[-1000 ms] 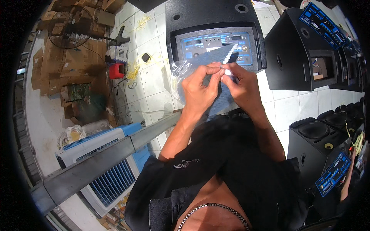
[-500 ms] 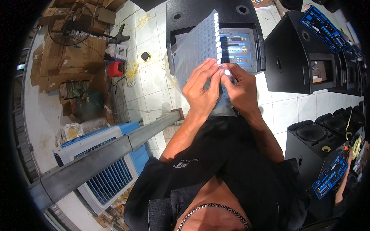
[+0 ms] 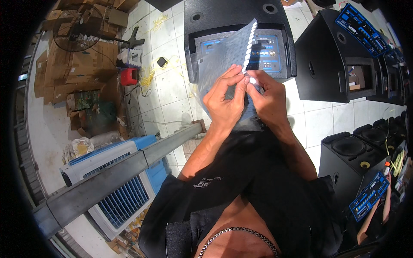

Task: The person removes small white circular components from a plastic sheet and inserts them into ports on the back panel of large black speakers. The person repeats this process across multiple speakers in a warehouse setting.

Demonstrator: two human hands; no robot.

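Clear sheet [image 3: 223, 56] with a row of white pads now raised upright over the black speaker cabinet [image 3: 241, 17], earlier bunched low. Left hand [image 3: 223, 101] and right hand [image 3: 269, 99] both pinch it; a pad [image 3: 252, 80] looks ready to peel.

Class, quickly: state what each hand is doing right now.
Left hand: closed, pinching the translucent grey backing sheet with a row of small white oval pads.
Right hand: closed, pinching the same sheet.

The sheet's [image 3: 228, 53] lower part is hidden behind both hands.
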